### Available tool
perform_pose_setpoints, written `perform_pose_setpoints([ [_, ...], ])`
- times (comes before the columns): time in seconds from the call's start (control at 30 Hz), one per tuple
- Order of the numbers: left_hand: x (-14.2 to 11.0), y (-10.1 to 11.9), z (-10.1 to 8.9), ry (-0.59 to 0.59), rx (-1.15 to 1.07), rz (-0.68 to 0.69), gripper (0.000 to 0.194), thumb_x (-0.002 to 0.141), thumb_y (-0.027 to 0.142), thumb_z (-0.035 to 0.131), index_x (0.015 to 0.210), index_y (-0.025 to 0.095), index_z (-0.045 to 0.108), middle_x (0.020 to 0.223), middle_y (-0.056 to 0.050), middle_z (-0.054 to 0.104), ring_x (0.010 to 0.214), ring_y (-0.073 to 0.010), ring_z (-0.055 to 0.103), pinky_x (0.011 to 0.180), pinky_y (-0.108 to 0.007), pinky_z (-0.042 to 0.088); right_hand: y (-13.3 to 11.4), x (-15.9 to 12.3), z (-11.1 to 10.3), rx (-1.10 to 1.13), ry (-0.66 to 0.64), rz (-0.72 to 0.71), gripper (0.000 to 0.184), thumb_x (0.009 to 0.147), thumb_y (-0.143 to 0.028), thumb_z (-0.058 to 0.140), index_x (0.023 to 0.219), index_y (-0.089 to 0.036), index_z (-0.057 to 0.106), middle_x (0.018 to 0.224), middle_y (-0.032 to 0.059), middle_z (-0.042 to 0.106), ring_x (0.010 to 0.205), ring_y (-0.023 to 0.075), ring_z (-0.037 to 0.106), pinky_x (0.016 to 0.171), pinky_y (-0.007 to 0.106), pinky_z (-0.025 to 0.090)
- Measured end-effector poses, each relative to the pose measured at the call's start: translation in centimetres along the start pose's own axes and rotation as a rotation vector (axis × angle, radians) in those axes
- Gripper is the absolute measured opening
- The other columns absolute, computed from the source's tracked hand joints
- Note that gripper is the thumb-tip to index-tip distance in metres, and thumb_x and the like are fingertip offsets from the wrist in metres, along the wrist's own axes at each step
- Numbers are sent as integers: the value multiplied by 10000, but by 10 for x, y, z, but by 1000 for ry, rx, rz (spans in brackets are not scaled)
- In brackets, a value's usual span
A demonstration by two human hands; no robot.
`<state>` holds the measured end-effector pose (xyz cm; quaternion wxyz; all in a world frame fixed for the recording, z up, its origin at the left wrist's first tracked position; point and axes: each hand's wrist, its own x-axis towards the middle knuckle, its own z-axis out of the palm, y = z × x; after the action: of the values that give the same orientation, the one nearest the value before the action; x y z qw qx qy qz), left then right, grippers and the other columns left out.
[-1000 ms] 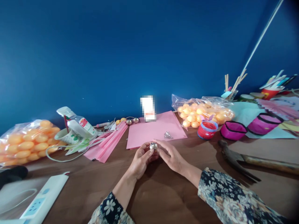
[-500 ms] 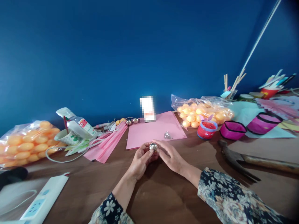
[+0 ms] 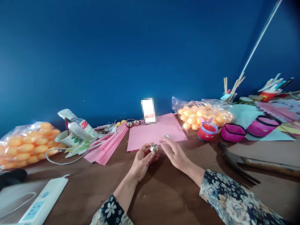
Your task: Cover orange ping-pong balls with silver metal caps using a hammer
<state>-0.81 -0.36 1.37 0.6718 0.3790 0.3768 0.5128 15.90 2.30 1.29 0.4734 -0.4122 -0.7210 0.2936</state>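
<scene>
Between the fingers of my left hand (image 3: 142, 162) is a shiny silver ball (image 3: 154, 148), held just in front of the pink paper (image 3: 150, 134). My right hand (image 3: 174, 154) is apart from the ball, its fingers stretched out over the paper's front edge with nothing in them. Just beyond its fingertips lies a small heap of silvery bits (image 3: 167, 136), partly hidden by the hand and too small to name. Two more silver balls (image 3: 132, 123) rest at the paper's back left corner.
To the right lies a claw hammer (image 3: 264, 164), behind it magenta fabric cups (image 3: 233, 132) and a red cup (image 3: 207, 132). Bags of orange balls (image 3: 28, 143) (image 3: 201, 114) stand on both sides. Pink strips (image 3: 105, 148), a bottle (image 3: 85, 126) and a power strip (image 3: 44, 200) are at left.
My right hand has let go of the silver ball and moved a little right and forward toward the silvery bits. My left hand still holds the ball in nearly the same place.
</scene>
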Motion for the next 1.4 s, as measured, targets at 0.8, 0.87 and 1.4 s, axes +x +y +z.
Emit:
perform_pose_setpoints([
  [0.8, 0, 3, 2, 22, -107, 13, 266, 770, 247, 629, 1016, 164, 570, 976, -73, 660, 840, -178, 649, 757, -279, 501, 29, 14, -40, -699, -43, 106, 109, 787, -200, 536, 821, -206, 639, 812, 44, 655, 773, 179, 593, 692, 256, 424],
  [0.87, -1, 4, 2, 36, -104, 10, 302, 763, 251, 638, 1043, 160, 572, 984, -82, 660, 828, -173, 648, 745, -272, 504, 30, 13, -40, -709, -32, 103, 119, 798, -198, 516, 811, -206, 635, 808, 41, 655, 772, 179, 593, 683, 254, 419],
  [1.4, -3, 3, 2, 43, -106, 18, 283, 748, 238, 655, 1014, 154, 613, 988, -83, 658, 825, -154, 627, 740, -268, 503, 40, 13, -40, -609, 121, 99, 121, 822, -216, 460, 781, -208, 573, 766, 40, 664, 701, 196, 619, 592, 260, 409],
])
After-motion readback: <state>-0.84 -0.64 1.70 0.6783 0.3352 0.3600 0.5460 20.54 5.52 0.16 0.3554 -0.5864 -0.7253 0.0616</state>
